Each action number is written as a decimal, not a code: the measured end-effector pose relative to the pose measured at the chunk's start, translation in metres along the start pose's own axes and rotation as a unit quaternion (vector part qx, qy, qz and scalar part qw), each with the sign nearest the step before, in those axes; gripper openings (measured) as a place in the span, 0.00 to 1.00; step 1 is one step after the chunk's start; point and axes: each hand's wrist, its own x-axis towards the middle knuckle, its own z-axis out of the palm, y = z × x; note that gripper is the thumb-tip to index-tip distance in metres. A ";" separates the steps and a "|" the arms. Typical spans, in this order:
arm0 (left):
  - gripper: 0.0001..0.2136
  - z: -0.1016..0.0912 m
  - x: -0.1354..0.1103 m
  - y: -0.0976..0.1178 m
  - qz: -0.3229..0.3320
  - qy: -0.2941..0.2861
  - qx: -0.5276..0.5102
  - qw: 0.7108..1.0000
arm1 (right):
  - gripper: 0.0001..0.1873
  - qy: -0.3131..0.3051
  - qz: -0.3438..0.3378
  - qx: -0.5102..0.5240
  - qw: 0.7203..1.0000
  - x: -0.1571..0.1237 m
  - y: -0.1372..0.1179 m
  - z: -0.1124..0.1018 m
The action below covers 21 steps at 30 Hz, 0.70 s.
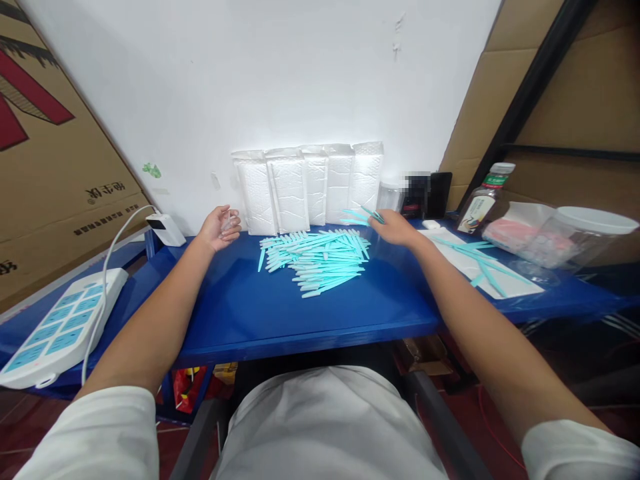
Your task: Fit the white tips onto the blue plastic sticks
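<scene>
A loose heap of turquoise sticks with pale tips, swab-like in look, lies on the blue table. Left of the heap, my left hand is raised with its fingers curled round a small clear plastic piece, whose kind I cannot make out. At the heap's right, my right hand pinches several turquoise sticks that point left, one of them darker. Behind the heap, several white padded mailers lean upright against the wall.
A white sheet carrying more turquoise sticks lies right, near a bottle and a clear jar. Another clear container and a dark device stand behind my right hand. A power strip and corded white box are left.
</scene>
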 end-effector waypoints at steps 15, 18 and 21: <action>0.12 0.023 0.003 -0.021 -0.009 0.009 0.308 0.951 | 0.14 0.000 -0.001 0.002 1.000 0.000 0.001 0.000; 0.23 0.031 0.002 -0.025 -0.007 -0.029 0.332 0.943 | 0.14 0.001 0.002 0.002 1.000 0.000 0.001 0.000; 0.26 0.035 0.003 -0.026 -0.003 -0.007 0.322 0.947 | 0.13 0.001 0.006 0.002 1.000 0.000 0.000 0.000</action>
